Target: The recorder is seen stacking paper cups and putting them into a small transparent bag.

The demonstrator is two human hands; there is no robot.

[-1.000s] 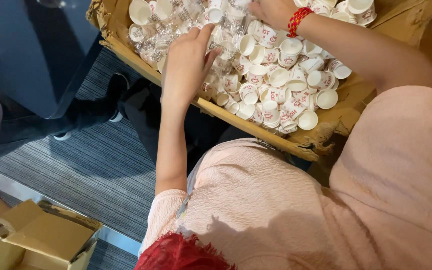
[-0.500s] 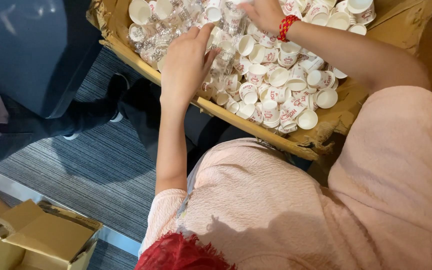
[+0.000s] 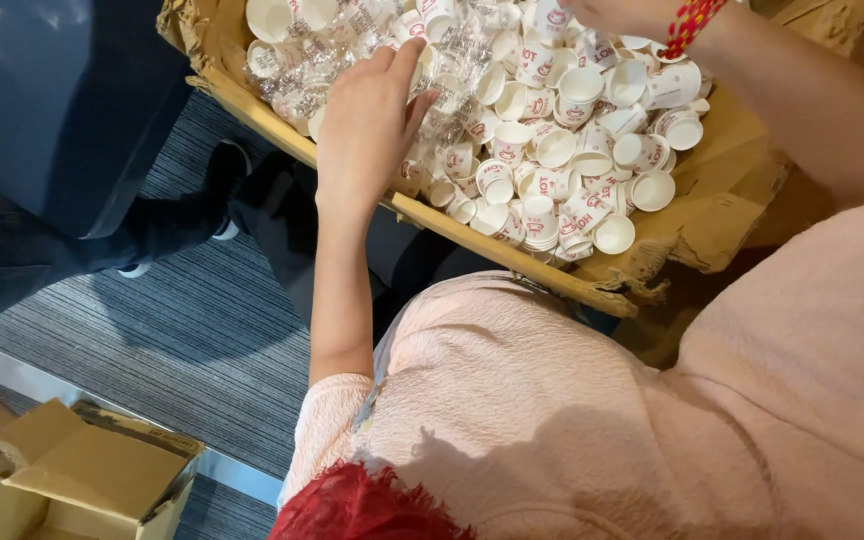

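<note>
One big cardboard box (image 3: 722, 190) holds a heap of little white paper cups (image 3: 552, 150), too many to count, with some crinkly clear plastic wrap (image 3: 452, 60) on top. The left hand (image 3: 367, 125) lies flat and open on the cups and wrap. The right hand (image 3: 617, 12), with one red bracelet (image 3: 690, 22), is mostly cut off at the top, so I cannot tell its grip.

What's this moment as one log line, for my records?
left hand: resting on paper cups | right hand: mostly cropped | cardboard box: full

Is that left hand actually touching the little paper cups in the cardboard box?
Touching. The head view shows the left hand lying flat on the heap of small white paper cups and clear wrappers in the cardboard box, fingertips pressed in with no gap.
</note>
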